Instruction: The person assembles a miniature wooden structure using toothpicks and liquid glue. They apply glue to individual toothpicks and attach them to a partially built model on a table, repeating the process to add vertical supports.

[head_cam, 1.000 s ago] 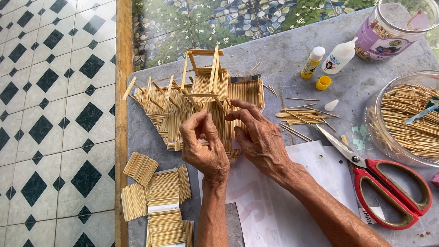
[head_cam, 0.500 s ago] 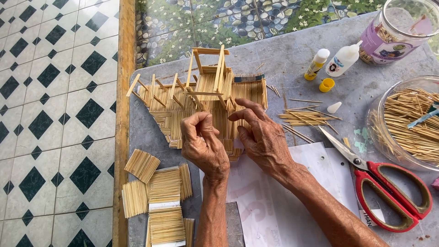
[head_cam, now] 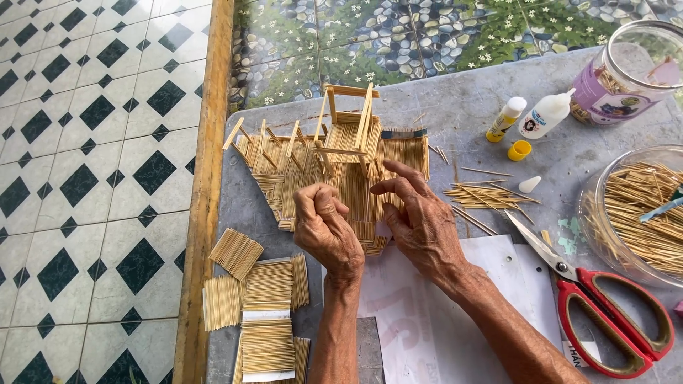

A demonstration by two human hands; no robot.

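Observation:
A small model house of toothpicks (head_cam: 334, 160) stands on the grey table (head_cam: 469, 107), with flat toothpick panels around its frame. My left hand (head_cam: 326, 231) is curled just in front of the model, fingers pinched together near its front panel; whether a toothpick is between them is hidden. My right hand (head_cam: 420, 220) hovers beside it with fingers spread, fingertips touching the model's front right panel.
Finished toothpick panels (head_cam: 260, 306) lie at the table's near left. Loose toothpicks (head_cam: 484, 195), two glue bottles (head_cam: 533, 117), a yellow cap (head_cam: 519, 150), red scissors (head_cam: 612, 313), a glass bowl of toothpicks (head_cam: 640, 213) and a plastic jar (head_cam: 626, 67) lie right. White paper (head_cam: 420, 320) lies under my arms.
Both hands stay at the model's front; my fingers have shifted slightly on the panel. The view has moved a little.

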